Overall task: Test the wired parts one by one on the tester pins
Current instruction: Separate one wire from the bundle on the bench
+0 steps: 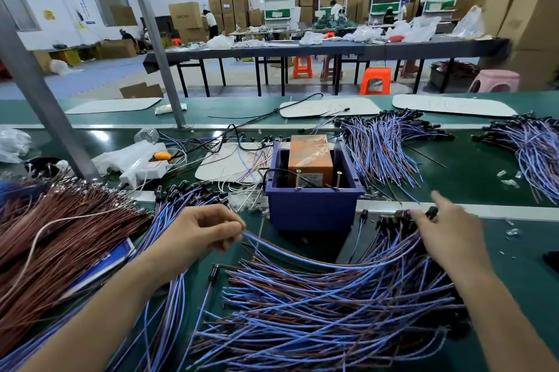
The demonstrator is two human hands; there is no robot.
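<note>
Near the front edge of the green worktop (514, 265), pinches blue-and-brown wire ends (252, 236) in left hand (205, 229) above the loose pile of wired parts (332, 311). Rests right hand (447, 229) on the pile's black plugs (390, 222); grip blurred, cannot tell. Faces blue plastic tester box (311, 208) with two upright metal pins (298, 179), just behind.

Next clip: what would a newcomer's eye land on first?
A heap of blue-brown wires fills the foreground; the left hand pinches some strands, the right hand is at its black ends. Behind, centre, a purple bin holds an orange box and two upright pins.
</note>
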